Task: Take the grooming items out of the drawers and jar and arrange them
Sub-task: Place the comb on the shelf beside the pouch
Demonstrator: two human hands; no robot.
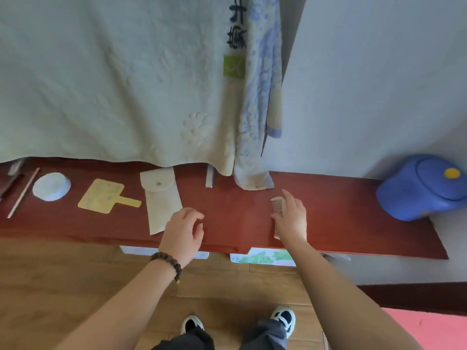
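On the red-brown wooden shelf [341,218] lie a round pale-blue case [51,186], a yellow hand mirror [103,199] with its handle to the right, and a cream snap pouch [161,202]. My right hand [293,218] holds a pale pink comb [277,210] just above the shelf, teeth facing left. My left hand [183,229] hovers with fingers curled and apart beside the pouch's lower corner, holding nothing. A blue jar [424,188] with a yellow knob lies tilted at the shelf's right end.
Thin sticks [24,192] lie at the far left of the shelf. A cream blanket [113,84] and a blue-patterned cloth [260,109] hang down to the shelf's back edge. Drawer fronts [265,257] show under the shelf. My shoes stand on the wooden floor.
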